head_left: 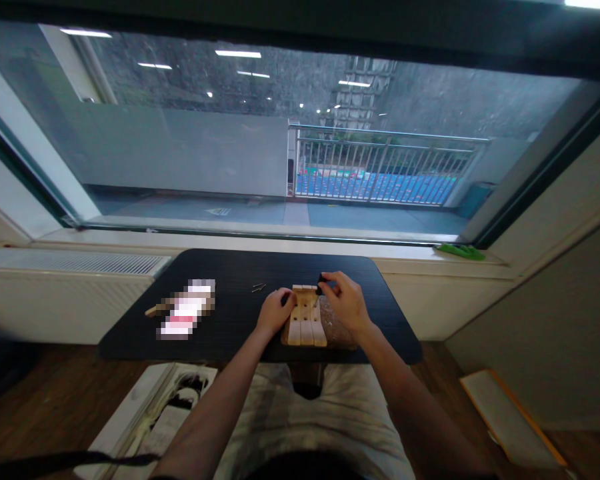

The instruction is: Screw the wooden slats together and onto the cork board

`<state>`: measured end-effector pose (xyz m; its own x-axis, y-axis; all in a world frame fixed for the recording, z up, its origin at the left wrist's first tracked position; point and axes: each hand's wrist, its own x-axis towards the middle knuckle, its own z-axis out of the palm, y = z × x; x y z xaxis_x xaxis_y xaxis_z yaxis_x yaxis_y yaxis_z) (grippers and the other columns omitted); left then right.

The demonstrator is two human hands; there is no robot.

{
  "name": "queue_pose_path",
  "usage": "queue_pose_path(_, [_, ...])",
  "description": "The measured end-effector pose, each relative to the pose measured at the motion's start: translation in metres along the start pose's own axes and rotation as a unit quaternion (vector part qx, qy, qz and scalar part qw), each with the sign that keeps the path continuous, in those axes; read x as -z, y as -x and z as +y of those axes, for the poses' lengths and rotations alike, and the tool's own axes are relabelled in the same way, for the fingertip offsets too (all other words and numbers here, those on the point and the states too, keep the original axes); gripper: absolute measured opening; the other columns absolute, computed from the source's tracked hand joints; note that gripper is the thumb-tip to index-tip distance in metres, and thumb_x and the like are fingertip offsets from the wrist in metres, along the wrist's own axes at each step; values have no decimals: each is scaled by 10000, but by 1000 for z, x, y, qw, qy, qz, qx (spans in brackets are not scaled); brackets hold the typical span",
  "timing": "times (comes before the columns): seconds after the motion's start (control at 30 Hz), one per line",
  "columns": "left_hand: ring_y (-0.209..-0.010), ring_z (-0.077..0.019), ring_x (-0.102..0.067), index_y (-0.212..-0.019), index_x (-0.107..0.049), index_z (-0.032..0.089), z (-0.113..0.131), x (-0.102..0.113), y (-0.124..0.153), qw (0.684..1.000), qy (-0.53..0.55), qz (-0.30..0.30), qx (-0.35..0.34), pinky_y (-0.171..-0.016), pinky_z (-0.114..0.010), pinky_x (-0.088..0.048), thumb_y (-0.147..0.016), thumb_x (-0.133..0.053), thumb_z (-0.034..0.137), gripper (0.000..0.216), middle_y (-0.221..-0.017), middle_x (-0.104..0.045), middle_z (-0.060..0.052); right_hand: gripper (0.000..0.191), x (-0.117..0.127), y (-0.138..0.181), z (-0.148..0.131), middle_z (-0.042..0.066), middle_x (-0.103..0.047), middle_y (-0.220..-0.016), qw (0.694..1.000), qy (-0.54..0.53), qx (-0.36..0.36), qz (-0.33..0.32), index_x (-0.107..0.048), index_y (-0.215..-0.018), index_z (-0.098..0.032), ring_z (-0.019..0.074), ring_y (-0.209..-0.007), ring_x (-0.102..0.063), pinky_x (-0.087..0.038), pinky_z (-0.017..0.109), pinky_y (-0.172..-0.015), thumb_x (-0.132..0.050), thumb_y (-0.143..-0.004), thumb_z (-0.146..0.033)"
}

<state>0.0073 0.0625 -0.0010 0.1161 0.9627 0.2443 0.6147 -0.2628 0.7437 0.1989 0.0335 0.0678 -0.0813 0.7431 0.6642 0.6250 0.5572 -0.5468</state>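
A pale wooden piece (307,330), made of several strips with small dark holes, lies near the table's front edge. My left hand (275,312) grips its left side, with a small dark spot showing by the thumb. From the right, my right hand (347,300) pinches the black handle of a screwdriver (321,283), held upright with its thin shaft pointing down at the right-hand strip. Under the wooden piece and out to its right is a brown board (337,328), partly covered by my right hand. A few screws (259,288) lie left of the wooden piece.
The black table (240,267) has rounded corners and stands against the window sill. A blurred-out pale item (185,310) with a wooden stick (155,309) lies on its left. Below, an open white box (145,413) holds cables. A green cloth (459,251) rests on the sill.
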Motion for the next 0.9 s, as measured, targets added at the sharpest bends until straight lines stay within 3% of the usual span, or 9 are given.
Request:
queue_pose_path(0.5, [-921,-205,-641,-937,-657,201,-1,-1,-1,1000,-9,-1,4,-829,-314,-477,-886,-480,334,227,-960,-711,-59,187,-1,1,3,47,-690,-874,999,32,21,10,-687,-1007,-183,145,-661,-595,-491,277,-669,-574,-887,-270])
queue_pose_path(0.9, [-916,-211,-640,-919,-663,196,0,-1,-1,1000,-3,1,0,-836,-329,-479,-884,-483,327,226,-954,-710,-62,247,1,1,-1,38,-666,-893,999,26,28,-12,-654,-1073,-187,111,-540,-504,-476,267,-602,-526,-861,-192])
